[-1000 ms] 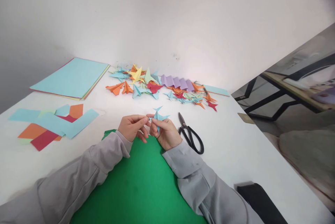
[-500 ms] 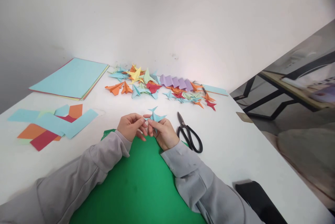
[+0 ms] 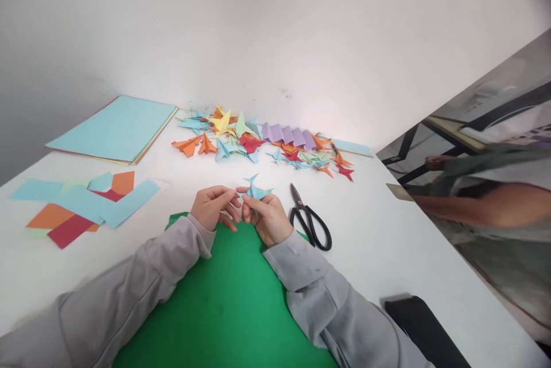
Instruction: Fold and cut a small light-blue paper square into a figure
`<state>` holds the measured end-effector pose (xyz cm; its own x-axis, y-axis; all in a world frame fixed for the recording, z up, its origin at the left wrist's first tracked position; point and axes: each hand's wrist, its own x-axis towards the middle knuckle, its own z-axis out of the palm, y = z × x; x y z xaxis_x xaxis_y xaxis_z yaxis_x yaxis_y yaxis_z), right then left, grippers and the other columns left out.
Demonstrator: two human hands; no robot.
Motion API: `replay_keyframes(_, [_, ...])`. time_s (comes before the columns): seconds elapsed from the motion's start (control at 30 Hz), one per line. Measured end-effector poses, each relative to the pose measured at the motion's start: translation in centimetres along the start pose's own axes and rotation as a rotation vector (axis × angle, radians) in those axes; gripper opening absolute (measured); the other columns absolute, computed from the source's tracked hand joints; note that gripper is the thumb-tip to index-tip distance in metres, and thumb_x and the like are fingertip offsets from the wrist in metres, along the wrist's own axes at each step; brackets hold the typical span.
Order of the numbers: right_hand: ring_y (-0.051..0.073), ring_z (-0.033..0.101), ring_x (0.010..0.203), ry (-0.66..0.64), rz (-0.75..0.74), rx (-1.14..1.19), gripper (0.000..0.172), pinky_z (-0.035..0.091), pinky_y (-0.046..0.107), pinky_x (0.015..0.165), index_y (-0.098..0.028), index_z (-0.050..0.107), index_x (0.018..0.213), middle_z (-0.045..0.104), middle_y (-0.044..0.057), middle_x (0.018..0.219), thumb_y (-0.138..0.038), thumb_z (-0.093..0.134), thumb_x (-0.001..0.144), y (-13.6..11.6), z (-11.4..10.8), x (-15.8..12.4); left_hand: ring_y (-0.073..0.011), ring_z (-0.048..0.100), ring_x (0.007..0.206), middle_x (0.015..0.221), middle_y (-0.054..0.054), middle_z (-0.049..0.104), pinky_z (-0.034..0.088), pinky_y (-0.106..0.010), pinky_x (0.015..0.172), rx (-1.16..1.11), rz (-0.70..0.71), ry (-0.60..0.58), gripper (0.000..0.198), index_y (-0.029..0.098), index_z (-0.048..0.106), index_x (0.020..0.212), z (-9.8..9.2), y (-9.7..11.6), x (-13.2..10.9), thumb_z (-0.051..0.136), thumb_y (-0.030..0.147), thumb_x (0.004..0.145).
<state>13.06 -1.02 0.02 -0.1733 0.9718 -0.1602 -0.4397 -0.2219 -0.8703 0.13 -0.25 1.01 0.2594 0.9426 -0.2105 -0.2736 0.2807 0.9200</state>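
Observation:
Above the far end of a green sheet point(image 3: 232, 305), my two hands meet at a small light-blue folded paper plane point(image 3: 257, 190) with pointed ends. My right hand point(image 3: 273, 220) grips it between thumb and fingers, covering its lower part. My left hand point(image 3: 213, 207) is closed in a pinch at the left tip of the same plane, its other fingers curled loosely below. Just right of my right hand lie black-handled scissors point(image 3: 310, 221), blades pointing away from me.
Many folded paper pieces point(image 3: 222, 124) and a purple pleated strip point(image 3: 288, 135) lie along the wall. A stack of coloured sheets point(image 3: 112, 130) is back left, with cut paper pieces point(image 3: 86, 201) nearer. A black phone-like object point(image 3: 426, 330) lies front right. A blurred person point(image 3: 486, 204) is beyond the table.
A person has come into view at the right, beyond the table edge. My hands and the blue paper plane look almost unmoved; the view has shifted very slightly.

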Motion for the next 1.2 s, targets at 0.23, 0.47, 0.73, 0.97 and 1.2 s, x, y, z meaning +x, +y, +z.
replay_keyframes(0.23, [0.006, 0.046, 0.036, -0.015, -0.013, -0.018, 0.023, 0.034, 0.02, 0.039, -0.014, 0.058, 0.049, 0.054, -0.002, 0.041, -0.029, 0.069, 0.063, 0.0, -0.01, 0.03, -0.0112, 0.054, 0.039, 0.053, 0.0, 0.056, 0.045, -0.022, 0.029, 0.06, 0.016, -0.017, 0.032, 0.011, 0.055, 0.063, 0.02, -0.16, 0.07, 0.069, 0.039, 0.058])
replay_keyframes(0.47, [0.006, 0.045, 0.036, -0.004, -0.027, -0.012, 0.022, 0.034, 0.02, 0.039, -0.014, 0.057, 0.05, 0.054, -0.003, 0.042, -0.028, 0.069, 0.063, 0.1, 0.0, 0.02, -0.0102, 0.054, 0.038, 0.057, 0.001, 0.056, 0.045, -0.022, 0.028, 0.068, 0.021, 0.023, 0.033, 0.012, 0.054, 0.068, 0.06, -0.37, 0.19, 0.07, 0.039, 0.057])
replay_keyframes(0.73, [0.006, 0.045, 0.036, -0.006, -0.019, 0.01, 0.014, 0.034, 0.019, 0.039, -0.013, 0.064, 0.066, 0.055, -0.004, 0.042, -0.026, 0.069, 0.064, 0.13, -0.02, 0.09, -0.0102, 0.054, 0.036, 0.054, 0.003, 0.055, 0.044, -0.022, 0.027, 0.093, 0.044, 0.038, 0.03, 0.012, 0.053, 0.067, 0.25, -0.48, 0.2, 0.069, 0.037, 0.058])
replay_keyframes(0.97, [0.006, 0.046, 0.036, 0.003, -0.019, 0.031, 0.02, 0.034, 0.019, 0.039, -0.012, 0.066, 0.079, 0.055, -0.004, 0.043, -0.026, 0.069, 0.064, 0.22, -0.15, 0.07, -0.0103, 0.054, 0.037, 0.056, 0.002, 0.056, 0.044, -0.022, 0.027, 0.094, 0.045, 0.024, 0.031, 0.012, 0.053, 0.07, 0.17, -0.55, 0.17, 0.07, 0.035, 0.058])
replay_keyframes(1.2, [0.006, 0.045, 0.036, -0.011, -0.025, 0.01, 0.019, 0.034, 0.019, 0.039, -0.012, 0.066, 0.076, 0.055, -0.004, 0.042, -0.027, 0.069, 0.064, 0.23, -0.08, 0.09, -0.011, 0.054, 0.036, 0.052, 0.003, 0.056, 0.044, -0.022, 0.028, 0.052, 0.018, 0.005, 0.026, 0.013, 0.05, 0.067, -0.03, -0.44, 0.19, 0.069, 0.03, 0.058])
